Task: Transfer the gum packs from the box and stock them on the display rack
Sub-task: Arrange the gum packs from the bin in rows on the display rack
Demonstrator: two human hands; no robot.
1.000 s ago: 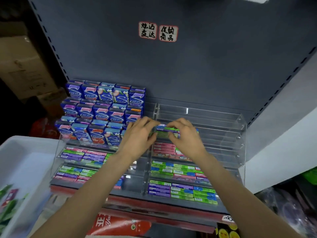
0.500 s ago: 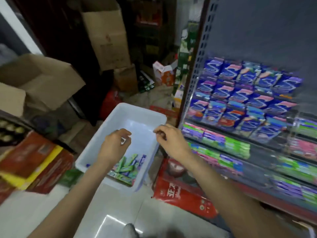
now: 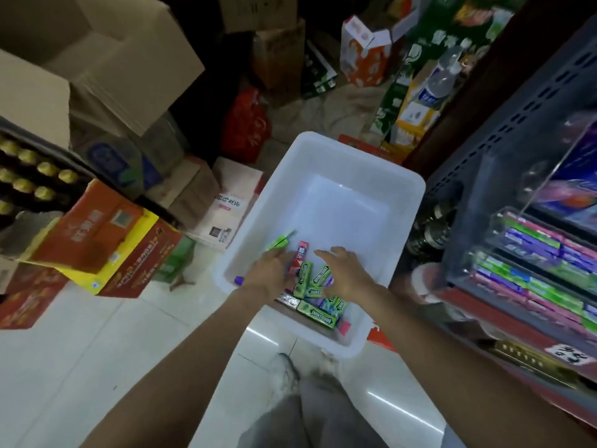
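A white plastic bin (image 3: 326,176) is seen on the tiled floor, just beside the clear acrylic display rack (image 3: 529,253) on the right, whose tiers are filled with rows of gum packs; stacked cardboard cartons (image 3: 106,69) are ranged to the left. A loose heap of gum packs (image 3: 315,295), mostly green ones with a red pack (image 3: 299,257) among them, is gathered at the near end of the bin. Over this heap the right hand (image 3: 347,273) is held flat with fingers spread and nothing grasped, while the left hand (image 3: 269,270) is lowered onto the packs, fingers bent, though whether a pack is gripped cannot be told
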